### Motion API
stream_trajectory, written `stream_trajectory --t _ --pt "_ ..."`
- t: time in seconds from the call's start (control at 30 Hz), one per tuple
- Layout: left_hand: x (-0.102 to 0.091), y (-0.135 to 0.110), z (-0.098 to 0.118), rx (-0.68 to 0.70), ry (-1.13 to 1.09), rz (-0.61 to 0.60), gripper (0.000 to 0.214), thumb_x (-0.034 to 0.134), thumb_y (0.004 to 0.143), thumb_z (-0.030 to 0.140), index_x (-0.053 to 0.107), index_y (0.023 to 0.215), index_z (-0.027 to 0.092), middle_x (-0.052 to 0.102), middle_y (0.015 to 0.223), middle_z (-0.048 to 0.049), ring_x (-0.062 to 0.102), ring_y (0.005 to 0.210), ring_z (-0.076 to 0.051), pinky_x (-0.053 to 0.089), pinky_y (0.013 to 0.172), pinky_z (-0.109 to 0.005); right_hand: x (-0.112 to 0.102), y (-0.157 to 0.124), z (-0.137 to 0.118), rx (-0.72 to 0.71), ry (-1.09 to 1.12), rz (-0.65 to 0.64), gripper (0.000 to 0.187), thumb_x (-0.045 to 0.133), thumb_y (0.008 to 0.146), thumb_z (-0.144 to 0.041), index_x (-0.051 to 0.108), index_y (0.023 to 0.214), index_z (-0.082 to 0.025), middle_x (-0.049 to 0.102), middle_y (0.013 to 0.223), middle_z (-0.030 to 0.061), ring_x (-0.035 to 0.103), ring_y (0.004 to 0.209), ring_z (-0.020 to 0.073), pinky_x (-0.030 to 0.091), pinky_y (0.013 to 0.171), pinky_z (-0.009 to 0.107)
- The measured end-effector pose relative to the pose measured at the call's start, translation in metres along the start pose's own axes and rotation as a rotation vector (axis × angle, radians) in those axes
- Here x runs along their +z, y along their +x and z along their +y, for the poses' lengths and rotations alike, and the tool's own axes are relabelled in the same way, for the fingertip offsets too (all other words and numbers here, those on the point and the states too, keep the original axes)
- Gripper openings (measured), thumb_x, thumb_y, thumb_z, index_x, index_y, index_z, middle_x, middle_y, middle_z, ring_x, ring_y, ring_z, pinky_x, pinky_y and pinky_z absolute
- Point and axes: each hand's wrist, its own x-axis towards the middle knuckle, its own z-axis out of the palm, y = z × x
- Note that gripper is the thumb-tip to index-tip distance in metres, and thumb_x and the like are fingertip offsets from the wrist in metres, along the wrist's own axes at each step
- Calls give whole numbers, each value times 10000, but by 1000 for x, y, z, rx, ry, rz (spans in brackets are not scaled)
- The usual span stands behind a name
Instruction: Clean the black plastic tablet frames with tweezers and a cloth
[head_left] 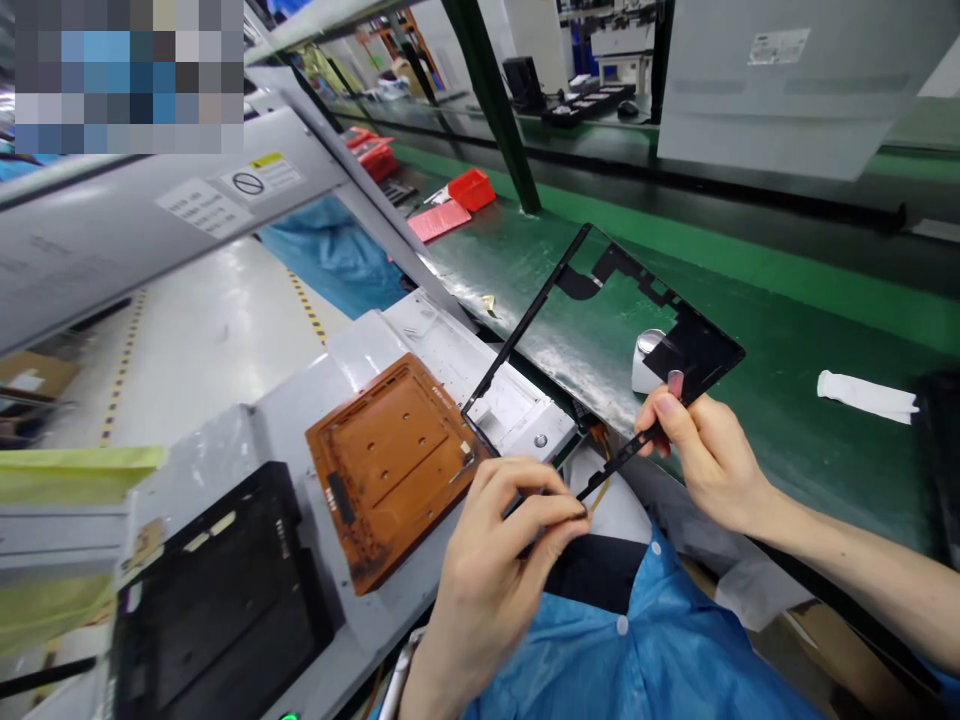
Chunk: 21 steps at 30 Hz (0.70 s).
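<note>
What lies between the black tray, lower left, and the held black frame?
In the head view, a brown tray lies between the black tray and frame.

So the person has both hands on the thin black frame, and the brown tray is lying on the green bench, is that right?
Not quite: the head view shows the brown tray lying on the grey surface, not the green bench. The left hand and right hand are indeed on the black frame.
</note>
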Motion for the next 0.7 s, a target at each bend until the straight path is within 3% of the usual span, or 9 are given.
stream_trajectory --t 0.1,0.17,0.27,0.37,0.5,0.6,0.7 --pt "9 4 0 8 -327 -37 107 624 1096 177 705 1033 209 764 1148 -77 698 1281 -241 564 1105 -377 2 -1 -1 6 0 -25 476 469 1161 -562 696 927 -214 694 739 2 636 650 136 509 625 264" --pt "16 6 2 -25 -503 -10 116 600 1116 222 695 1051 209 782 1037 -58 760 1153 -227 614 1024 -367 2 -2 -1 -1 -6 -22 478 463 1164 -556 697 925 -214 685 732 1 619 635 136 500 611 268" --pt "16 7 2 -122 -599 91 192 577 1134 296 691 1000 218 706 833 -4 733 803 -155 617 750 -273 -1 0 -1 -4 13 -7 474 465 1164 -555 699 929 -216 668 709 -5 591 607 135 486 584 272" --pt "7 3 -1 -184 -345 134 164 655 1094 236 709 940 223 680 802 20 655 724 -112 546 674 -213 -4 2 -2 -21 25 23 458 480 1161 -554 702 940 -219 680 730 0 617 640 142 507 610 278" --pt "8 -6 -4 -104 101 147 172 741 1005 72 766 1080 225 768 1028 -7 715 920 -125 557 894 -235 -5 0 -5 -29 6 40 455 473 1164 -550 701 947 -222 686 738 2 635 657 147 509 609 285" --pt "11 -9 -1 -11 200 58 163 712 1026 82 745 1149 184 759 1039 -40 690 904 -150 547 870 -280 -6 0 -6 -26 -33 65 454 480 1164 -546 704 935 -224 684 722 -3 634 638 141 504 603 286" --pt "-1 -10 1 -41 141 -25 67 714 1031 110 716 1035 177 724 929 -22 669 823 -140 539 793 -267 -11 7 -3 -26 -27 108 446 504 1153 -557 705 921 -234 689 729 -1 636 637 141 502 604 288"
